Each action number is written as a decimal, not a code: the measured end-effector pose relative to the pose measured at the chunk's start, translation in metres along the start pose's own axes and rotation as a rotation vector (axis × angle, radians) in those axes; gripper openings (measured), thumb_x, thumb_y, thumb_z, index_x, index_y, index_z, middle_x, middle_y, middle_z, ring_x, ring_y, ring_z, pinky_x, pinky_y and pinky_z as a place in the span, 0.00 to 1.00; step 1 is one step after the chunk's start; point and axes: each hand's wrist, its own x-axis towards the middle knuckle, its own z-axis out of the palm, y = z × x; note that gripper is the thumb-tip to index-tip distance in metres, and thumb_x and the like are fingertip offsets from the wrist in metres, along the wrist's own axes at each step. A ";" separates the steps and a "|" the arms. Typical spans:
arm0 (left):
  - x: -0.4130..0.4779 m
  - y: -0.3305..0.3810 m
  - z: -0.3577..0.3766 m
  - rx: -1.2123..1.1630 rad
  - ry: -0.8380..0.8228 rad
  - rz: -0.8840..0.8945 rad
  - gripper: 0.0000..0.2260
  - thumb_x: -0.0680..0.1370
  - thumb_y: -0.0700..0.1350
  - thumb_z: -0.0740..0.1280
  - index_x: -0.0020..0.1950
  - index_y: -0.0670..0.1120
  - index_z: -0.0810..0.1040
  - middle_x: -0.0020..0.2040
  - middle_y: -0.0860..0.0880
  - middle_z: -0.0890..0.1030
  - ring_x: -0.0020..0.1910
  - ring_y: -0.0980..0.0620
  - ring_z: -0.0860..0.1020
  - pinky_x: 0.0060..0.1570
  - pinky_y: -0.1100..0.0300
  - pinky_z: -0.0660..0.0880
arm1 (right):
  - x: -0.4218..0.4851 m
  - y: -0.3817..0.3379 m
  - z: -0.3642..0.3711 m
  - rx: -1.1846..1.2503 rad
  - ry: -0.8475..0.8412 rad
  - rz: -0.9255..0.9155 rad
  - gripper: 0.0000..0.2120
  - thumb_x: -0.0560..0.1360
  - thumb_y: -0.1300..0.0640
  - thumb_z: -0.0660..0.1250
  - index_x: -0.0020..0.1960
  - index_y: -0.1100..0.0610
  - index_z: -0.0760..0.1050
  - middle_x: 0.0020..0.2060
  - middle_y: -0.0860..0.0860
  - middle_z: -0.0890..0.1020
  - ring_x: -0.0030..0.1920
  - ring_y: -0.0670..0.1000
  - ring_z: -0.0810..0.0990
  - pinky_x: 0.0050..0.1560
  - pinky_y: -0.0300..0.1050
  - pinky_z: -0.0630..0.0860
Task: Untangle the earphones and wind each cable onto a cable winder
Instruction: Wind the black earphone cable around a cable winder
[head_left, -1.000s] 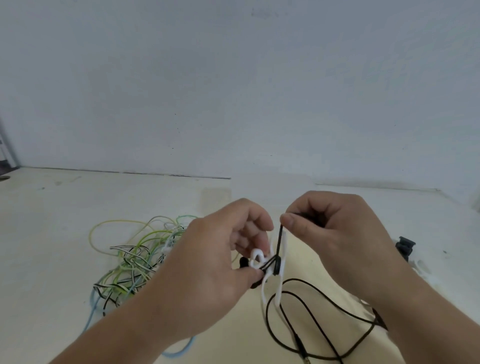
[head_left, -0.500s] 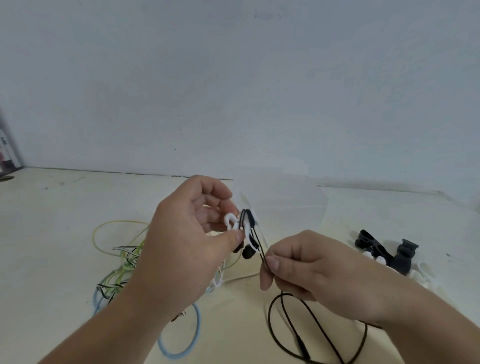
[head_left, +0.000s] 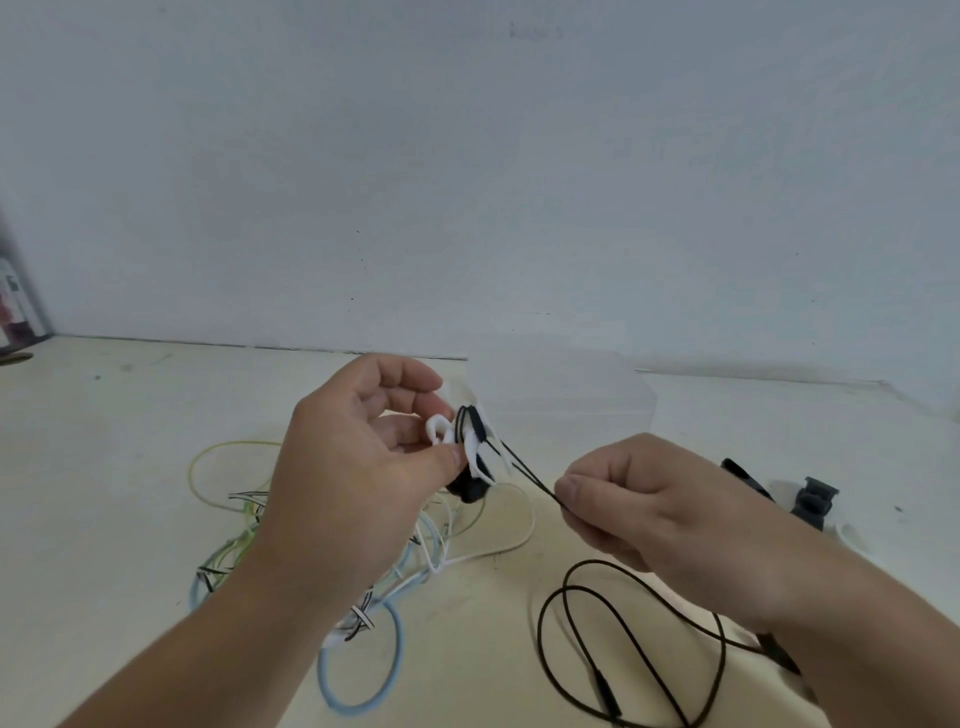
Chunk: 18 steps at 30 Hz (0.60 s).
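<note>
**Black cable on a white winder, held above the desk**

The left hand (head_left: 363, 467) held a white cable winder (head_left: 470, 447) up off the desk (head_left: 104, 467). Its thumb pressed on the near side and its fingers curled behind, so the fingers were clamped on the winder. Several turns of the black earphone cable (head_left: 524, 475) crossed the winder's middle, and the black earbuds (head_left: 470, 491) hung just under it, beside the thumb's tip.

From the winder the cable ran taut, down and to the right, into the right hand (head_left: 660, 509). That hand's thumb and forefinger were pinched together on the cable, with the other fingers curled beneath (whether they also touched it could not be told). Below that hand the slack of the same cable lay on the desk in wide loops.

Behind and under the left forearm lay the tangle of earphones (head_left: 244, 525): yellow-green, white, light-blue and black-and-white striped cables crossing one another. A light-blue loop (head_left: 358, 670) lay nearest the person, and a white cable (head_left: 498, 548) curved out to the right.

Well apart on the right, past the right hand, dark cable winders (head_left: 810, 501) rested on the desk, partly hidden by the wrist. A pale wall (head_left: 467, 156) rose behind the desk.
</note>
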 end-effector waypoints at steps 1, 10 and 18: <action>0.000 0.000 0.000 0.001 0.002 0.000 0.18 0.68 0.25 0.73 0.49 0.45 0.79 0.38 0.49 0.82 0.35 0.52 0.82 0.36 0.63 0.78 | 0.000 -0.001 0.000 -0.007 0.005 0.007 0.23 0.82 0.53 0.59 0.28 0.54 0.65 0.24 0.48 0.60 0.27 0.49 0.56 0.28 0.41 0.55; -0.002 -0.004 0.004 0.108 0.050 0.047 0.18 0.67 0.27 0.75 0.48 0.47 0.78 0.38 0.48 0.82 0.34 0.50 0.83 0.34 0.67 0.77 | -0.001 -0.002 0.004 0.119 -0.236 -0.104 0.19 0.80 0.44 0.62 0.36 0.52 0.79 0.26 0.50 0.61 0.28 0.50 0.58 0.29 0.40 0.57; -0.009 -0.003 0.009 0.488 -0.071 0.253 0.20 0.68 0.30 0.74 0.45 0.56 0.78 0.41 0.57 0.81 0.40 0.56 0.81 0.40 0.72 0.74 | -0.005 -0.006 -0.001 0.200 0.143 -0.163 0.12 0.72 0.48 0.66 0.35 0.55 0.81 0.24 0.48 0.64 0.28 0.50 0.61 0.30 0.44 0.59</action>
